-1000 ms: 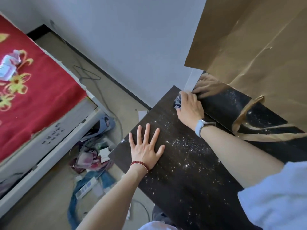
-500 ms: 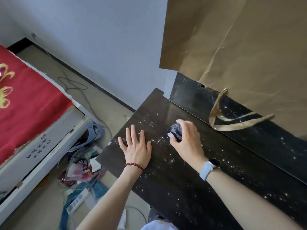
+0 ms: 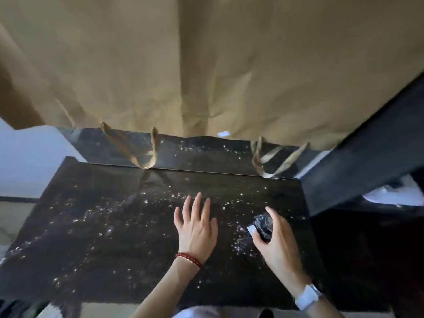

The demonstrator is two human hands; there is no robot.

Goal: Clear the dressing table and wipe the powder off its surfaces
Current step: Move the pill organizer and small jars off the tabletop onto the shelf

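The dark dressing table top (image 3: pixel 114 226) fills the lower half of the view, speckled with white powder (image 3: pixel 241 244) across its middle and right. My left hand (image 3: pixel 196 228) rests flat on the top with its fingers spread. To its right, my right hand (image 3: pixel 277 239) grips a dark crumpled cloth (image 3: pixel 262 224) with a small white tag and presses it on the surface near the table's right end.
Large brown paper bags (image 3: pixel 206 65) hang upside down over the mirror (image 3: pixel 195 152) behind the table, their handles (image 3: pixel 142 152) dangling to the top's rear edge. A dark cabinet side (image 3: pixel 367 161) stands at the right. White wall and floor show at the left.
The view has swung to face the table squarely. My right hand has drawn the cloth from the far left corner across to the right end. My left hand stays flat on the top.
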